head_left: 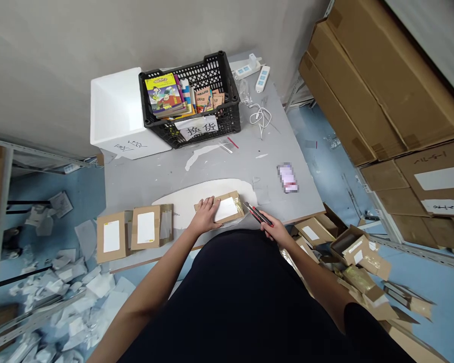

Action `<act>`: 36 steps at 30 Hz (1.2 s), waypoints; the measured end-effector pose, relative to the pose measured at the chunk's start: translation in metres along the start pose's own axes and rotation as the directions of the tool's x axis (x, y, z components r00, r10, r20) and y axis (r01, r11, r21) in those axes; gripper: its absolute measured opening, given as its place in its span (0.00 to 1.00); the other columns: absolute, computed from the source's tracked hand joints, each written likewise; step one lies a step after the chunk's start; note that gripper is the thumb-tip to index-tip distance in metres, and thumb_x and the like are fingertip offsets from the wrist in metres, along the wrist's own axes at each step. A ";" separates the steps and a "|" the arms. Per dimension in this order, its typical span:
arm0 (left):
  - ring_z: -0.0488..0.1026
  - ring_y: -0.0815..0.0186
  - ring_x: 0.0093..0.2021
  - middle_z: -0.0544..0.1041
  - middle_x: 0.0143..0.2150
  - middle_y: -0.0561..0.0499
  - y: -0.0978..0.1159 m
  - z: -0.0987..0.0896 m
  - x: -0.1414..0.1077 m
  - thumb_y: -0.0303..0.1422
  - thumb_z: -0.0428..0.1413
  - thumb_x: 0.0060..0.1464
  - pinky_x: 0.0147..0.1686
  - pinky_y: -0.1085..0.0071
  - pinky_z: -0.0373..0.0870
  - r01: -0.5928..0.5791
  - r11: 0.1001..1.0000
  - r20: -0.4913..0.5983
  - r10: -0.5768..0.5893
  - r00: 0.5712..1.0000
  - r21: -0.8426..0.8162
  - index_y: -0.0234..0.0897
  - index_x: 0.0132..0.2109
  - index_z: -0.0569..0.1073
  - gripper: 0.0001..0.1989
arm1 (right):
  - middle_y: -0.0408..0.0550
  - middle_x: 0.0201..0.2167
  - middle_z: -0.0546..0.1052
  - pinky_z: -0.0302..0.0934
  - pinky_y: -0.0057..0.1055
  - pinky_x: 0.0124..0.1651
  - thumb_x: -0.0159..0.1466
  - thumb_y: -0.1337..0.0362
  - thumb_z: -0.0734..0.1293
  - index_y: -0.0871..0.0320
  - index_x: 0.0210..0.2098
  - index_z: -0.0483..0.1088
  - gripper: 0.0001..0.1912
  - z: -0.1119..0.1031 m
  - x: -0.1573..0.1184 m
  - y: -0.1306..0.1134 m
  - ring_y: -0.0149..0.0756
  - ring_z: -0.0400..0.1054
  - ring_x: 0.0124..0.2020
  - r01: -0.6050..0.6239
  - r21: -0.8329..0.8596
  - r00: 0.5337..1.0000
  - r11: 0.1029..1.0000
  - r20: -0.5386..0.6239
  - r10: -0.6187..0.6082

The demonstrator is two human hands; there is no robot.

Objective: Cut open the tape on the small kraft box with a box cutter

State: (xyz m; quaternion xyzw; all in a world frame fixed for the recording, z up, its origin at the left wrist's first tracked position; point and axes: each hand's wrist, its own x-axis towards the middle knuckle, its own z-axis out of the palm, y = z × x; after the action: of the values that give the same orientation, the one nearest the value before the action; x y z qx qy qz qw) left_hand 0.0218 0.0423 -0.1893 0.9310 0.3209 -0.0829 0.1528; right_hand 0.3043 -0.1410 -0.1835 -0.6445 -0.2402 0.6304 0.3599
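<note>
A small brown cardboard box (227, 207) with a white label and shiny tape at its right end lies on a white sheet (181, 194) near the table's front edge. My left hand (206, 216) rests on the box's left part, fingers apart and pressing on its top. My right hand (274, 228) is wrapped round a red and black utility knife (260, 215). The knife's blade points up and left, close to the box's taped right end. Whether the blade touches the box I cannot tell.
Two labelled boxes (146, 228) (111, 237) stand at the table's front left. Behind are a black crate (192, 136) of books and a white foam box (130, 146). A phone (288, 177), cable (261, 117) and power strips (262, 79) lie right. Opened cartons (357, 252) and paper scraps cover the floor.
</note>
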 end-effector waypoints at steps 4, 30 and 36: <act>0.47 0.44 0.69 0.52 0.69 0.31 0.000 -0.002 -0.001 0.53 0.61 0.43 0.66 0.46 0.41 -0.001 1.000 0.004 0.001 1.000 0.009 0.33 0.69 0.50 0.53 | 0.38 0.27 0.72 0.51 0.18 0.12 0.60 0.59 0.64 0.50 0.66 0.57 0.35 0.010 0.018 -0.005 0.23 0.58 0.15 0.040 0.025 0.999 0.999 -0.016 -0.039; 0.49 0.42 0.68 0.53 0.69 0.32 0.005 -0.001 0.000 0.52 0.62 0.42 0.65 0.46 0.43 0.052 0.998 0.011 -0.052 0.999 -0.027 0.36 0.69 0.52 0.52 | 0.36 0.24 0.70 0.50 0.18 0.13 0.61 0.64 0.64 0.44 0.66 0.56 0.35 0.002 0.000 -0.002 0.23 0.57 0.14 -0.067 -0.127 0.993 0.990 0.085 0.078; 0.50 0.43 0.68 0.54 0.68 0.33 0.001 -0.004 0.005 0.54 0.61 0.43 0.65 0.47 0.44 0.086 0.996 -0.001 -0.086 0.996 -0.030 0.36 0.69 0.52 0.52 | 0.38 0.27 0.73 0.54 0.19 0.14 0.61 0.61 0.65 0.47 0.67 0.55 0.35 0.005 -0.017 0.005 0.24 0.61 0.16 -0.036 0.023 0.999 0.999 0.008 0.035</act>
State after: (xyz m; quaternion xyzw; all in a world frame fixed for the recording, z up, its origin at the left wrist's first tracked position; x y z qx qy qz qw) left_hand 0.0265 0.0455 -0.1865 0.9141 0.3620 -0.0836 0.1628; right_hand 0.2967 -0.1566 -0.1761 -0.6422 -0.2227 0.6417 0.3553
